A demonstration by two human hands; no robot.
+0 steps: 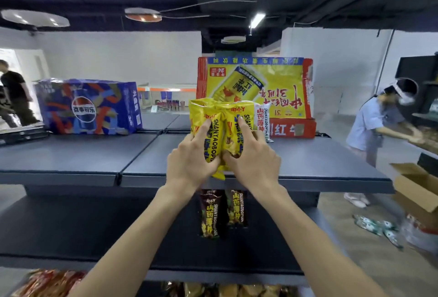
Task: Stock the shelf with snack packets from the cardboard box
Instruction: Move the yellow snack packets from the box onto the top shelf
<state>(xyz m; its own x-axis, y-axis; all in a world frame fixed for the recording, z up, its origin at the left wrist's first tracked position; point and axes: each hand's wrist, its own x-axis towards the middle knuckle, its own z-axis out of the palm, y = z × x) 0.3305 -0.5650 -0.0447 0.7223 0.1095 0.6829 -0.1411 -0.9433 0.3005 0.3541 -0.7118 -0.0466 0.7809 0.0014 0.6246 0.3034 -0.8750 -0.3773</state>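
You stand in a store room with a dark ceiling and white walls, facing a dark grey metal shelf unit point(71, 154). On its top shelf, toward the back left, sits a blue cardboard cola case point(88, 107); at the back right stands a yellow and red energy-drink carton point(256, 90), printed upside down.

Your left hand point(189, 157) and right hand point(252, 159) both grip two yellow foil snack packets point(220, 130) standing side by side at the front edge of the top shelf, near its middle. Your left fingers point(205, 128) are clamped on the left packet, index stretched up its face; your right fingers point(244, 126) are clamped on the right one the same way. A white snack packet point(262, 119) stands just behind them, against the carton.

On the shelf below, two dark brown snack packets point(222, 211) lie flat side by side. Red packets point(47, 282) show at the bottom left.

To your right, an open brown cardboard box point(417, 187) sits on the floor beside green packets point(376, 225), and a person in a light blue shirt point(372, 126) bends over another shelf.
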